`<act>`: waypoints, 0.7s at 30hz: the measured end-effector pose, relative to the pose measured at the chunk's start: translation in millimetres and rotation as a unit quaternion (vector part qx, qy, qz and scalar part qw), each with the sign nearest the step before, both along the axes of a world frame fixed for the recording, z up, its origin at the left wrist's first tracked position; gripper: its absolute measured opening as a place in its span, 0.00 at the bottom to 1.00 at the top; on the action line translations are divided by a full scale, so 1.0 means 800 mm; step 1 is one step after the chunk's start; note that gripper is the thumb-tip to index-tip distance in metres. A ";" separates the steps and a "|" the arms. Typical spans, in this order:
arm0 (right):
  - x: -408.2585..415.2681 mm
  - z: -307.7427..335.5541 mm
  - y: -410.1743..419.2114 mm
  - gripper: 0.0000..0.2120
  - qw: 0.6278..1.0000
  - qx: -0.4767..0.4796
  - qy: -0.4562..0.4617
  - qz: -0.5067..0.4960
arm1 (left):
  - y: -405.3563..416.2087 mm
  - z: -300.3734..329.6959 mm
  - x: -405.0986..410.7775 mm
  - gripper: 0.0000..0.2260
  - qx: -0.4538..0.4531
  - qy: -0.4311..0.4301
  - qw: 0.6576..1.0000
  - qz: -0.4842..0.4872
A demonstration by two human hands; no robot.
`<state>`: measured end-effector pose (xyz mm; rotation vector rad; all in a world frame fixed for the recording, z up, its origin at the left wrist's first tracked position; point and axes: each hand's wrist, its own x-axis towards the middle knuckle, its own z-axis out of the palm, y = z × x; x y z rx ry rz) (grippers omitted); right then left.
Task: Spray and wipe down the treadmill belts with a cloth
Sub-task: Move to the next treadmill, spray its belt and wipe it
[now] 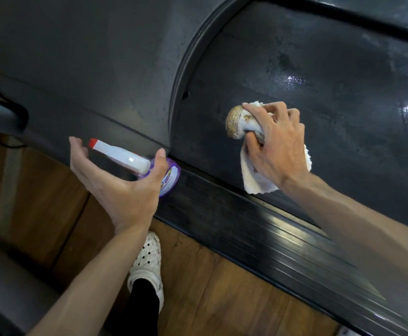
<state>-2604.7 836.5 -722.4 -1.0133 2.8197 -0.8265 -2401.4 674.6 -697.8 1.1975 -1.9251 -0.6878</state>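
Treadmill belt [331,76]: big dark deck across the right and far side, wet sheen in patches far right, duller toward its curved left end. Judgement: wiping is under way and spraying is paused.

Motor cover [89,57] borders the belt on the left behind a raised curved lip; ribbed side rail [258,234] runs along the near edge. Open room is to the right and far along the belt. Best done in long overlapping strokes that way, easing off at the lip and rail so the cloth doesn't snag.

Right hand [275,151] presses the cloth [254,175] onto the belt, fingers curled, bunching it; browned part faces left, so a refold to a clean face looks due.

Spray bottle [149,166] stands on the rail at the belt's near-left corner, nozzle pointing left. Left hand [120,183] cups around it, fingers spread and straight, thumb against the purple body, no clear grip.
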 end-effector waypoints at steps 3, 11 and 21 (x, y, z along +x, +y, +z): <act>0.000 0.008 0.007 0.24 1.000 -0.003 0.003 -0.003 | 0.007 0.038 -0.001 0.49 -0.078 -0.035 0.994 -0.073; -0.019 0.015 0.084 0.24 0.996 0.009 0.026 -0.081 | 0.085 0.047 -0.084 0.34 -0.110 -0.036 0.937 -0.330; -0.050 -0.119 0.201 0.42 0.970 0.220 -0.082 -0.068 | 0.140 -0.151 -0.142 0.38 -0.031 -0.205 0.860 -0.467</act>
